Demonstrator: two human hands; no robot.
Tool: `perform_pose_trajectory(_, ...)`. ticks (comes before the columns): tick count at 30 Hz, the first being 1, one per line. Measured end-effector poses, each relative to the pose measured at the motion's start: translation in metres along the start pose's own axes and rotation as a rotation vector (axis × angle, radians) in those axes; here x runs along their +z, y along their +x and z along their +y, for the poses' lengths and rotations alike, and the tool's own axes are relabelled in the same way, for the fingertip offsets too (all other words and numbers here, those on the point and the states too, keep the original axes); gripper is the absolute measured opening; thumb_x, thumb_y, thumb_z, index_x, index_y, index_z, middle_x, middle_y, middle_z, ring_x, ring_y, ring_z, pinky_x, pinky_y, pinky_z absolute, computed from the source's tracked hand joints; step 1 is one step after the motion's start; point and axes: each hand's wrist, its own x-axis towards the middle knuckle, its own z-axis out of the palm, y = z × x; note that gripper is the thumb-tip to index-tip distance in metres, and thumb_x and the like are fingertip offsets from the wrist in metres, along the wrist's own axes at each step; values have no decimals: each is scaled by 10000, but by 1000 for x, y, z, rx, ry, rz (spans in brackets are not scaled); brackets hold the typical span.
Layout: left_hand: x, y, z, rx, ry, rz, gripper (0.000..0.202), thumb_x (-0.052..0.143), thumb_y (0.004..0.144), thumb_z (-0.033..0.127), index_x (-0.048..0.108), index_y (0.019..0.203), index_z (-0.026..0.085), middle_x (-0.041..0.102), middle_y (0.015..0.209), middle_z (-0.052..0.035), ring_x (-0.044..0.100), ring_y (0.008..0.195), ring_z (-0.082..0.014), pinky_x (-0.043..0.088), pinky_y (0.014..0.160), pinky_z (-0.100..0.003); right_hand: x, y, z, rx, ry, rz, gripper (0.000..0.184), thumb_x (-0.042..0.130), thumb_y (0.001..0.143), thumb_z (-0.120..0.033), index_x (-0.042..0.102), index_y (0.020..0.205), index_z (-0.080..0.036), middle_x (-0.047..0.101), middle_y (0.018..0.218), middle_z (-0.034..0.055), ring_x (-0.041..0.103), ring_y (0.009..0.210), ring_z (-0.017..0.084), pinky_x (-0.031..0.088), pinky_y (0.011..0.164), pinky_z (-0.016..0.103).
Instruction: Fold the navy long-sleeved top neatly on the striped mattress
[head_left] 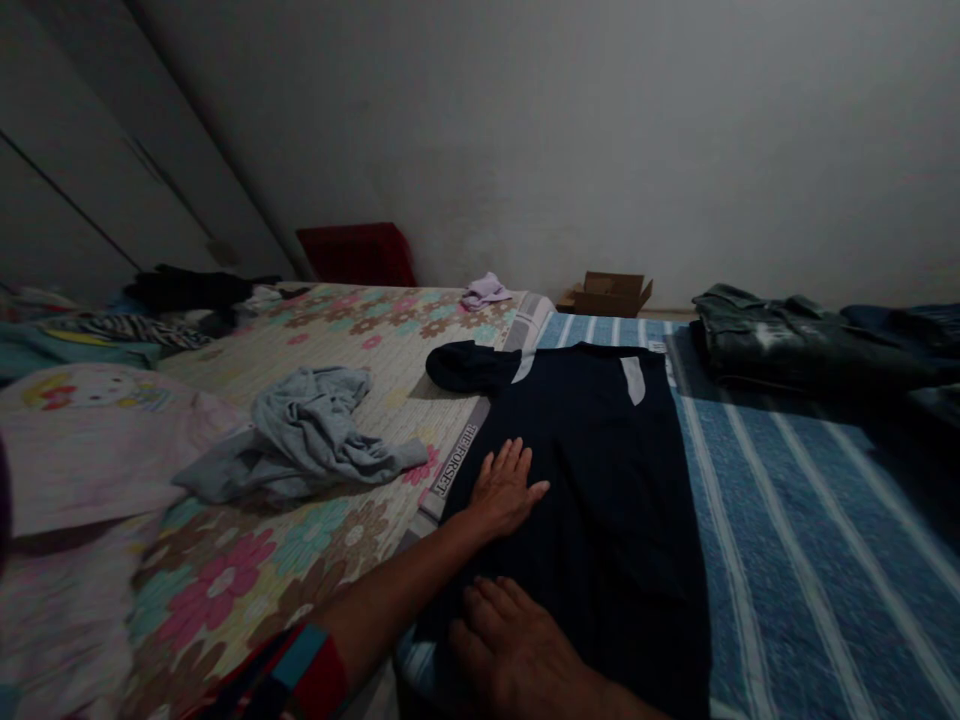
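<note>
A dark navy shirt (600,470) lies spread out on a blue striped blanket (810,560). My left hand (506,490) rests flat on the shirt's left side, fingers stretched out and together. My right hand (517,650) lies flat on the shirt's near edge, fingers extended. Neither hand holds anything. One dark sleeve (469,365) sticks out to the left onto the floral sheet.
A crumpled grey garment (307,435) lies on the floral sheet (247,560) to the left. Folded dark jeans (795,345) sit at the right. A cardboard box (609,293), a lilac cloth (485,290), a red item (356,253) and piled clothes (172,300) are farther back.
</note>
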Motion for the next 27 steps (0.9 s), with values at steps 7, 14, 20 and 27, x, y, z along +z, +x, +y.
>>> perform_pose_trajectory(7, 2, -15, 0, -38, 21, 20, 695, 223, 900, 564, 270, 1417, 102, 178, 1509, -127, 97, 1394, -247, 137, 1113, -442, -22, -4, 17, 83, 85, 42, 239, 607, 813, -290, 584, 1024, -181, 616, 1117, 70, 529, 1094, 211, 373, 987, 342)
perform_pose_trajectory(14, 1, -19, -1, -59, 22, 8, 680, 296, 894, 538, 270, 1419, 107, 156, 1511, -133, 75, 1393, -262, 135, 1109, -459, -54, -5, 39, 200, 176, -159, 142, 582, 814, -270, 600, 937, -202, 635, 980, 32, 578, 917, 200, 448, 844, 310)
perform_pose_trajectory(20, 0, -17, -4, -41, 67, -68, 665, 305, 897, 451, 216, 1428, 61, 85, 1509, -149, 47, 1389, -274, 130, 1105, -483, -90, 11, 68, 208, 289, -133, 189, 479, 851, -211, 578, 1011, -201, 616, 1039, 46, 558, 968, 171, 414, 878, 274)
perform_pose_trajectory(27, -10, -22, -3, -49, -18, -73, 730, 381, 860, 513, 258, 1414, 55, 104, 1497, -166, 56, 1380, -292, 137, 1107, -497, -100, 51, 153, 404, 23, -162, 204, 412, 876, -226, 587, 966, -170, 601, 1039, 94, 557, 977, 198, 419, 841, 302)
